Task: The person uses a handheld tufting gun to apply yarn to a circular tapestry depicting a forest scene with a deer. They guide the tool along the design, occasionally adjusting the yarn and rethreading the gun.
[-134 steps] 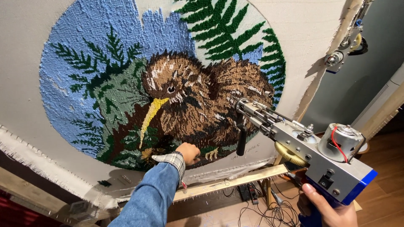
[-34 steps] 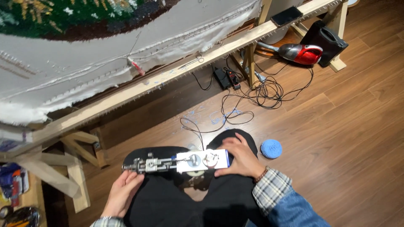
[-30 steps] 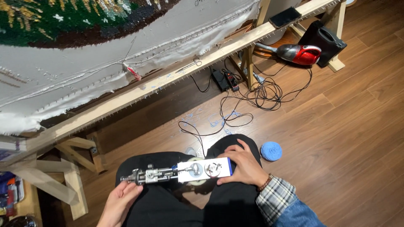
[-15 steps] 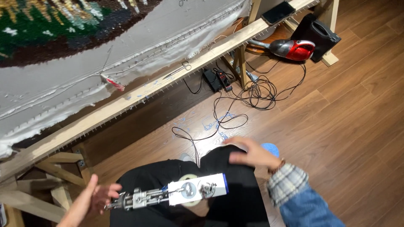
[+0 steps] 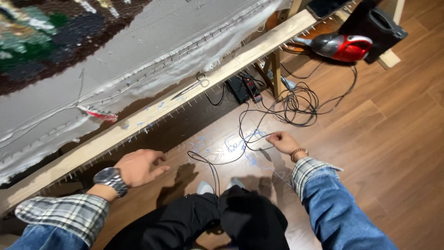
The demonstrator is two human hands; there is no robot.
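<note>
Pinched in right hand [image 5: 283, 141]: blue yarn strand [image 5: 240, 144] off floor; more scraps lie leftward. Left hand [image 5: 137, 166] open, empty.

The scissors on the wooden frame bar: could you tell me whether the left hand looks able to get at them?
Probably yes: the scissors lie uncovered on the bar, and the empty left hand hovers below with nothing between.

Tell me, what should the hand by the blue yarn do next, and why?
Probably pinch and lift the blue yarn. The right hand already touches its end on the wooden floor, where it lies tangled with the black cord; the left hand hovers empty.
</note>
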